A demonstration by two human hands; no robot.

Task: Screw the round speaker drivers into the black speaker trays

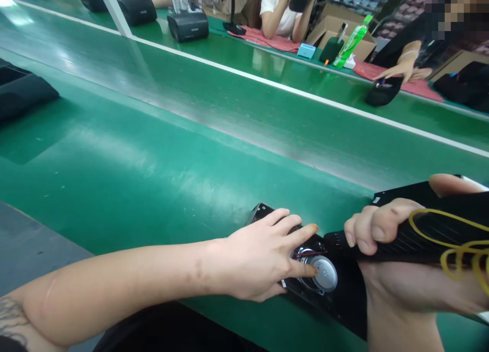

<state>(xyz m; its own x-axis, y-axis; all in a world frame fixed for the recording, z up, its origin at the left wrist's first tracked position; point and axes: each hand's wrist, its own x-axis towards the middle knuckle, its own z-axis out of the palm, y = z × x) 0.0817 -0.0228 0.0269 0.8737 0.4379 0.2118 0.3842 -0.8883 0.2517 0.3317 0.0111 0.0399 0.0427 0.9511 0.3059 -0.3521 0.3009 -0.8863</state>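
My left hand (267,255) lies across a black speaker housing (346,296), holding it against the green bench. Its fingers are spread over the housing, and one fingertip touches the round silver speaker driver (326,274). Thin red wires run beside the driver. My right hand (382,227) is closed around a ribbed black electric screwdriver (416,240), its front end pointing left toward the housing. The screwdriver's tip is hard to make out. Loops of yellow cord (449,229) hang by the screwdriver. Behind this hand is another black panel (405,191), partly hidden.
A green conveyor belt (229,102) runs beyond my bench. At far left sits a black speaker casing (26,95); more casings (188,26) stand across the belt. Co-workers' hands (407,69) work opposite, near a green bottle (352,42) and a blue box (306,50).
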